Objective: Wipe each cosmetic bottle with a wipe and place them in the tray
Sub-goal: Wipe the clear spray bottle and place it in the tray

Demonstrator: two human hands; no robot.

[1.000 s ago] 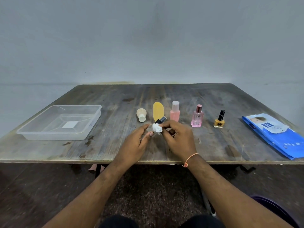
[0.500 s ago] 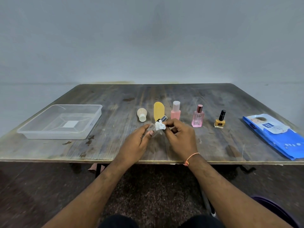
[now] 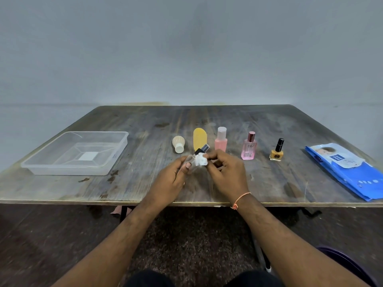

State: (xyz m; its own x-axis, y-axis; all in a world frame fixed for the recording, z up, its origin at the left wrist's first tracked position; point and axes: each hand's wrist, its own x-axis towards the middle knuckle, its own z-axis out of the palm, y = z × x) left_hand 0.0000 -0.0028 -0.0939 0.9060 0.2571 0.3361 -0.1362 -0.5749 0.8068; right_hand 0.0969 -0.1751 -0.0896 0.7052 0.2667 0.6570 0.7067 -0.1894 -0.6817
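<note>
- left hand (image 3: 172, 179) is curled round a small clear bottle (image 3: 191, 163), tilted w/ its black cap (image 3: 202, 150) pointing up and away, held just above the table (image 3: 145, 183) near the front edge
- right hand (image 3: 226, 172) pinches a scrunched white wipe (image 3: 201, 160) btwn thumb and fingertips, pressed against the bottle's neck right under the cap. other fingers curled in
- the clear body is blurry, so can't tell exactly how the left fingers sit on it
- tray (image 3: 41, 162) is clear plastic, far left of the table, well apart from the hands. nothing in it but a white label on the bottom
- row of stuff behind the hands, l to r: cream bottle (image 3: 178, 144) lying down w/ its white cap toward the camera, yellow oval bottle (image 3: 200, 136), pink bottle w/ pale cap (image 3: 221, 140), pink perfume bottle (image 3: 249, 149), yellow nail polish w/ black cap (image 3: 276, 151)
- the last four stand upright, all apart from each other
- blue wipes pack (image 3: 348, 172) lies flat at the far right edge
- orange thread band (image 3: 241, 199) on the right wrist
</note>
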